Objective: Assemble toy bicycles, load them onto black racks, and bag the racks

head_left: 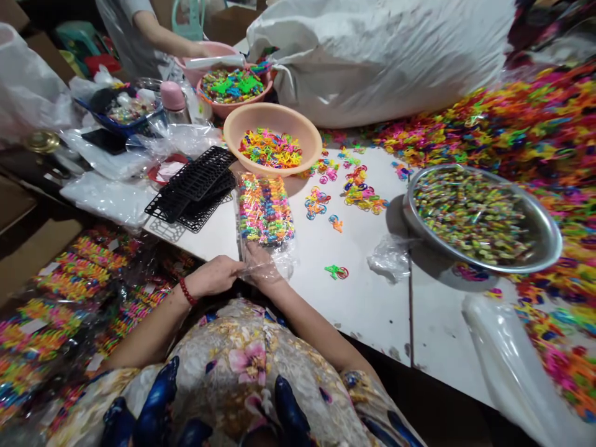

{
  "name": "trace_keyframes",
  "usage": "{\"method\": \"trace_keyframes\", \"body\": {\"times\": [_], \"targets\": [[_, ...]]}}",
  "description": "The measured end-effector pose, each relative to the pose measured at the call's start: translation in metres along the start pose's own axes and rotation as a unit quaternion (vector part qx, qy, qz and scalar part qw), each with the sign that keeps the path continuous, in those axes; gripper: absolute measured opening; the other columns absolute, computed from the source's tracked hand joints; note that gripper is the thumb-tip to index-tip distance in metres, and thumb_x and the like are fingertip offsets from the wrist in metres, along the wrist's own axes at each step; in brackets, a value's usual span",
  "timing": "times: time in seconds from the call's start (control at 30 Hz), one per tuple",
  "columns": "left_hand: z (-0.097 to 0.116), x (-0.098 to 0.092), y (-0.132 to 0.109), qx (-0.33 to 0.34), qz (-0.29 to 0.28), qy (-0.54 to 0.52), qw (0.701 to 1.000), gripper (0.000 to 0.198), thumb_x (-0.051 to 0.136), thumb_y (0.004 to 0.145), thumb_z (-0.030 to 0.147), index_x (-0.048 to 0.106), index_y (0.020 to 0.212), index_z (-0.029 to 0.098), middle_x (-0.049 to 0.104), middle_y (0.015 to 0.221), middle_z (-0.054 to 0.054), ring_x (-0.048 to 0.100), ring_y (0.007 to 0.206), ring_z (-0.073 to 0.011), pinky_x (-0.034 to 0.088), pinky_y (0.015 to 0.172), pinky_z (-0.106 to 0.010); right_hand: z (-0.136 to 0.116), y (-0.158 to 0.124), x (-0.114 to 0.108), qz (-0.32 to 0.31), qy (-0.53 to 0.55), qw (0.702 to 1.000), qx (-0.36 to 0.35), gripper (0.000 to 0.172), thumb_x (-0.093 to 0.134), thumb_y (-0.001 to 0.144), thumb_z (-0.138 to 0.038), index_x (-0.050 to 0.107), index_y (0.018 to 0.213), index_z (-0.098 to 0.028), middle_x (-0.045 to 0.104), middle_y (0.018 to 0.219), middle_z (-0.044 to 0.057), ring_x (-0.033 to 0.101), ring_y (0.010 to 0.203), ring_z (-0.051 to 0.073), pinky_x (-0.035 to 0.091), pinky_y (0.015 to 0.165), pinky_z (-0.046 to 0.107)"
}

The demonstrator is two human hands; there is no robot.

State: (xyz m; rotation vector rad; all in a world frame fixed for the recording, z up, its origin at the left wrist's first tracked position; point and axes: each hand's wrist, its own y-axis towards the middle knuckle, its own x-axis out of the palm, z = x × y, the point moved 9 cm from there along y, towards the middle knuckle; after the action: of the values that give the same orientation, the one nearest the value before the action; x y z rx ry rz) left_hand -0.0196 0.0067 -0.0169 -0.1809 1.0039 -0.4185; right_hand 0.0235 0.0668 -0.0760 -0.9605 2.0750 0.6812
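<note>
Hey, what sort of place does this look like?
Probably a small packing workshop: bright little pieces heaped across the table, filled clear bags piled down beside it, and another filled bag in the person's hands.

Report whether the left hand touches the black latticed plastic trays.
Apart: the head view shows white tabletop between the left hand and those trays.

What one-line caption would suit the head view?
Left hand grips and right hand touches the near end of a clear bag of colourful pieces, beside black grids and a peach bowl.
</note>
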Motion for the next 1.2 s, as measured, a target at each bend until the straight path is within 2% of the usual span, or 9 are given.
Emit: {"method": "trace_keyframes", "body": {"times": [0.17,0.23,0.33,0.4,0.63,0.8,0.93,1.03,1.2], "targets": [[-0.022,-0.003,-0.012,-0.092,0.03,0.086,0.992,0.02,0.043,0.09,0.018,0.063,0.086,0.019,0.071,0.081,-0.008,0.066,0.077,-0.0214,0.043,0.069,-0.029,0.003,-0.029,-0.014,0.04,0.21,0.975,0.062,0.044,0.061,0.086,-0.017,0.061,0.13,-0.015,0.062,0.134,0.016,0.055,0.13,0.028,0.042,0.113,0.047],[-0.028,-0.002,-0.019,-0.128,0.071,0.102,0.984,0.019,0.042,0.091,0.019,0.061,0.089,0.019,0.069,0.082,-0.009,0.066,0.08,-0.0224,0.045,0.073,-0.03,0.01,-0.052,-0.024,0.046,0.41,0.901,0.135,0.049,0.068,0.083,-0.025,0.061,0.131,-0.021,0.066,0.13,0.011,0.06,0.122,0.026,0.047,0.108,0.047],[-0.031,0.0,-0.026,-0.154,0.176,0.076,0.969,0.015,0.042,0.091,0.019,0.058,0.092,0.018,0.068,0.091,-0.01,0.065,0.089,-0.0223,0.046,0.081,-0.031,0.009,-0.082,-0.039,0.046,0.678,0.699,0.225,0.048,0.079,0.072,-0.031,0.067,0.118,-0.025,0.068,0.127,0.007,0.063,0.12,0.027,0.049,0.105,0.047],[-0.034,0.004,-0.026,-0.179,0.236,0.029,0.955,0.015,0.047,0.093,0.028,0.056,0.1,0.017,0.067,0.098,-0.01,0.064,0.092,-0.0217,0.047,0.081,-0.03,0.011,-0.092,-0.054,0.083,0.75,0.608,0.248,0.041,0.083,0.069,-0.034,0.07,0.107,-0.026,0.069,0.124,0.005,0.062,0.12,0.026,0.051,0.105,0.048],[-0.044,0.024,-0.009,-0.291,0.208,0.066,0.931,0.033,0.03,0.102,0.029,0.06,0.096,0.017,0.07,0.085,-0.012,0.069,0.083,-0.0246,0.045,0.071,-0.031,0.056,-0.13,-0.045,0.184,0.752,0.504,0.383,0.026,0.088,0.065,-0.022,0.067,0.079,-0.02,0.065,0.07,-0.004,0.063,0.063,0.009,0.061,0.075,0.024],[-0.05,0.034,-0.01,-0.293,0.207,0.007,0.933,0.03,0.034,0.099,0.023,0.058,0.115,0.016,0.073,0.091,-0.012,0.07,0.087,-0.0257,0.046,0.072,-0.031,0.067,-0.159,-0.039,0.186,0.735,0.501,0.418,0.03,0.092,0.058,-0.024,0.066,0.073,-0.021,0.059,0.065,-0.005,0.057,0.059,0.008,0.058,0.069,0.022],[-0.042,0.038,-0.014,-0.232,0.233,-0.057,0.943,0.031,0.035,0.097,0.018,0.055,0.121,0.016,0.072,0.104,-0.012,0.069,0.097,-0.0229,0.048,0.083,-0.03,0.038,-0.162,-0.043,0.084,0.688,0.609,0.386,0.036,0.086,0.068,-0.045,0.061,0.062,-0.019,0.057,0.061,-0.003,0.056,0.062,0.011,0.054,0.068,0.025],[-0.028,0.045,-0.02,-0.183,0.165,-0.019,0.969,0.029,0.037,0.094,0.016,0.057,0.115,0.015,0.071,0.1,-0.014,0.068,0.096,-0.0233,0.049,0.085,-0.031,0.028,-0.164,-0.054,0.034,0.592,0.72,0.36,0.046,0.077,0.077,-0.055,0.06,0.059,-0.017,0.062,0.067,0.002,0.059,0.069,0.013,0.051,0.071,0.024],[-0.014,0.044,-0.042,-0.116,0.018,-0.061,0.991,0.023,0.044,0.091,0.018,0.063,0.103,0.021,0.073,0.092,-0.008,0.069,0.086,-0.0216,0.05,0.077,-0.029,0.055,-0.177,-0.082,0.111,0.535,0.739,0.394,0.037,0.079,0.074,-0.054,0.07,0.076,-0.017,0.068,0.079,0.003,0.063,0.078,0.017,0.052,0.076,0.027]]}}
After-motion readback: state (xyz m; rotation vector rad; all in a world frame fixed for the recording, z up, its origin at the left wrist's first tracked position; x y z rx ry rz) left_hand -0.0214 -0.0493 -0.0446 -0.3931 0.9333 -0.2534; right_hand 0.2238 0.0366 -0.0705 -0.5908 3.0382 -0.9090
